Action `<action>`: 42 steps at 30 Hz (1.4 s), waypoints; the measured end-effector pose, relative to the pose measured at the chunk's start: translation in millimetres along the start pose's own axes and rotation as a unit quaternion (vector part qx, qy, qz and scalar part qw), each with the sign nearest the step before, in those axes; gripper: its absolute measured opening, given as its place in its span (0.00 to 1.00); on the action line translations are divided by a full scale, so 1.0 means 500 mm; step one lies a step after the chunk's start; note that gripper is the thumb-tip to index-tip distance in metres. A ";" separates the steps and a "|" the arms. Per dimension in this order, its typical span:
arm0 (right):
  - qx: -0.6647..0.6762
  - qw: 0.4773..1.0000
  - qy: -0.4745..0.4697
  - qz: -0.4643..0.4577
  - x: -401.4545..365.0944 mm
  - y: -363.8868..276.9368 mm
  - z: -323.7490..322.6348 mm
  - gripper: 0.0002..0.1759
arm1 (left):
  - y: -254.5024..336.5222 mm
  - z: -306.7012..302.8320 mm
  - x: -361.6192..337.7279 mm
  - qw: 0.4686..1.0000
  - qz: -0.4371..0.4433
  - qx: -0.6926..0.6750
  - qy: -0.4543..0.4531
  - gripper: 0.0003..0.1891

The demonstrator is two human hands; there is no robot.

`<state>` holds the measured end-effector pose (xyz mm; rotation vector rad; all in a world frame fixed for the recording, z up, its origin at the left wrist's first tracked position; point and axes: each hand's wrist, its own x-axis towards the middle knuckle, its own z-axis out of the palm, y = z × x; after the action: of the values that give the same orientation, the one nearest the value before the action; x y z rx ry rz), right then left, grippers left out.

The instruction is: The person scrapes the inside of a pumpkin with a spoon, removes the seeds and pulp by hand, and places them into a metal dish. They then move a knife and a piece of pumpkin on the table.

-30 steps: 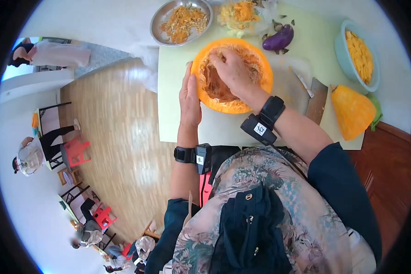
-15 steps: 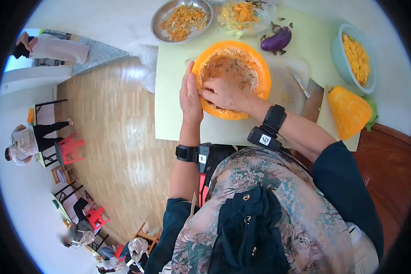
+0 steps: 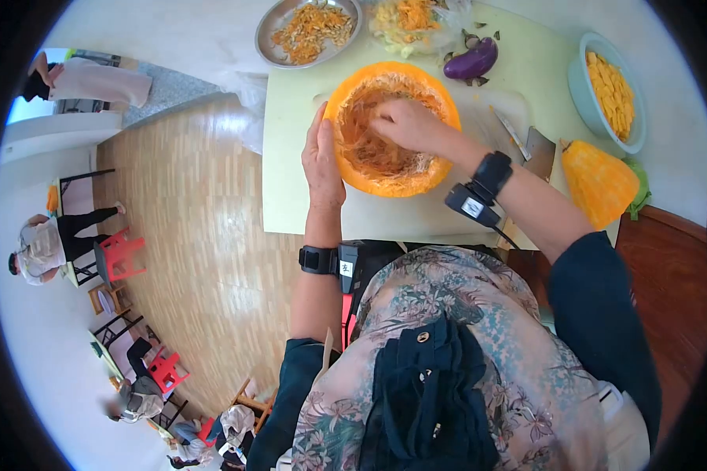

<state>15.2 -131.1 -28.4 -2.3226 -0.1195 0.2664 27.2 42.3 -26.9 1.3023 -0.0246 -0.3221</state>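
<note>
A hollowed orange pumpkin (image 3: 450,98) sits cut side up, with stringy fibres lining its inside. My left hand (image 3: 322,169) is pressed along its left outer wall, fingers pointing away from me, holding it. Inside the hollow, near the upper middle, is my right hand (image 3: 408,125). Its fingers are curled together, and what they hold, if anything, is hidden. To the right a small knife (image 3: 512,133) and a cleaver (image 3: 540,153) lie by the white cutting board (image 3: 499,106).
Behind stand a metal bowl (image 3: 264,39) of seeds and pulp, a plastic bag (image 3: 408,27) of scraps and a purple eggplant (image 3: 473,60). At right are a blue basin (image 3: 577,90) of pumpkin pieces and a pumpkin chunk (image 3: 601,184). Several people are far left by red stools (image 3: 120,255).
My right hand has moved from the pumpkin's left inner wall toward the upper middle of the hollow. My left hand stays against the outside. The whole view has shifted slightly.
</note>
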 end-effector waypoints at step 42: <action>0.060 0.974 -0.219 -0.001 -0.079 -0.043 0.017 0.14 | -0.027 0.029 -0.022 0.984 0.093 0.125 0.088 0.24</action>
<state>-25.0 -116.8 -12.5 -2.1094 -0.3153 0.7615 10.8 28.3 -33.8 1.5621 -0.0387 -0.0425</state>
